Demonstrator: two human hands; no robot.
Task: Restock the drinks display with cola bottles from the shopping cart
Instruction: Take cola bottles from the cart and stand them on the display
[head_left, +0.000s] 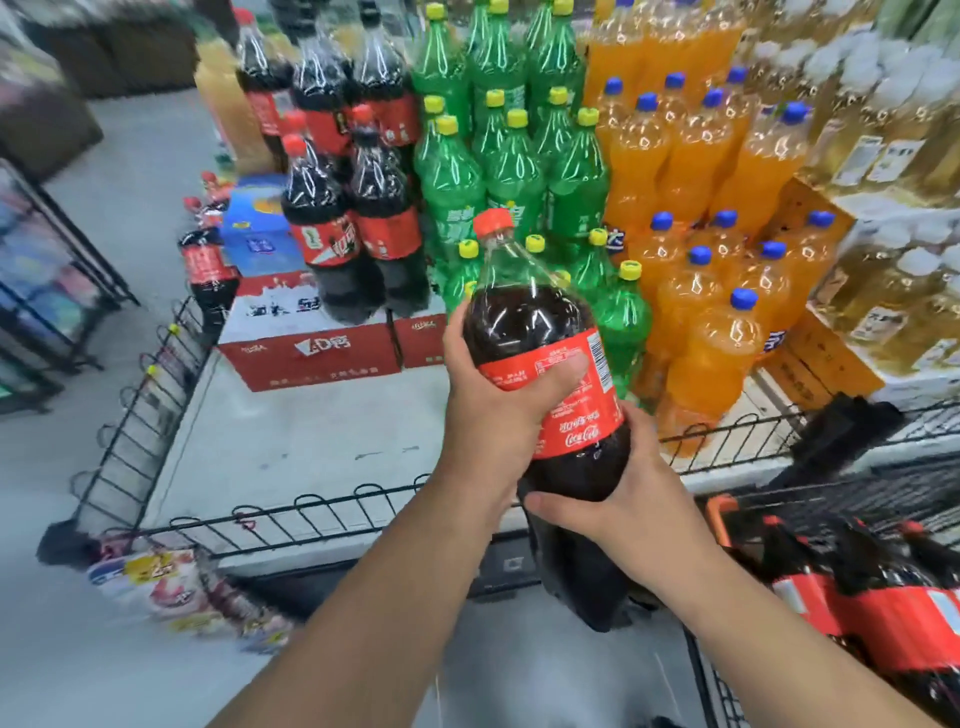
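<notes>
Nearest the camera, two bare forearms reach forward and both hands hold one cola bottle. The right hand curls round the dark lower body, thumb lying across the front. The left hand grips higher up, thumb pressed over the red label. The bottle is held in the air over the front rail, a little tilted, its red cap pointing up and away and its base toward the person.

Low on the right is the cart, with more cola bottles lying in it, red labels showing. Low on the left, blurred snack packets sit under the rail's corner.

Beyond the rail lies the grey platform, bare at the front. Red cartons sit further back on it. Two cola bottles stand upright on the cartons, with more cola stacked higher behind them. One cola bottle stands alone just left of the cartons, beside a blue box.

Right of the cola come tiers of green bottles with yellow caps, then orange bottles with blue caps. Farthest right are pale yellow bottles with white caps, on cardboard trays.
</notes>
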